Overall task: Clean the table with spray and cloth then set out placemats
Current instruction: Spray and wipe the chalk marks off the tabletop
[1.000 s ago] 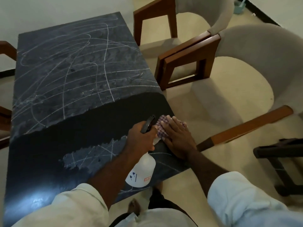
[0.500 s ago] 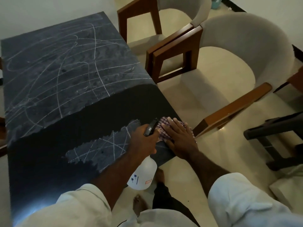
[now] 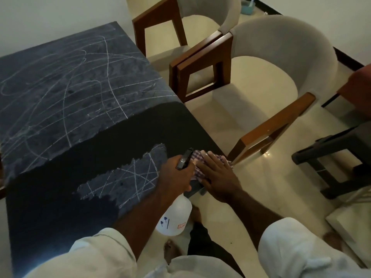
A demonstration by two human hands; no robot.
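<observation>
1. Our white sleeves (image 3: 90,255) fill the bottom of the view, with a bare foot (image 3: 172,251) on the pale floor (image 3: 261,177) between them.
2. The left grip (image 3: 176,173) is clamped around the neck of the spray bottle (image 3: 174,215). Its white body hangs just past the near edge of the counter (image 3: 60,217), and its black trigger head sticks up above the knuckles.
3. The right grip (image 3: 218,177) lies spread, fingers straight, pressing flat on the checked cloth (image 3: 195,157).
4. The cloth sits at the counter's near right corner, touching the surface, just beside the bottle's head.
5. Left of the hands, a patch of chalk lines (image 3: 128,177) lies inside a dark, clean band of the counter.
6. Beyond that band, the far part of the counter is grey with chalk scribbles (image 3: 60,87).
7. To the right, a padded chair (image 3: 281,57) with wooden arms stands close to the corner, and a second chair (image 3: 200,9) stands behind it.
</observation>
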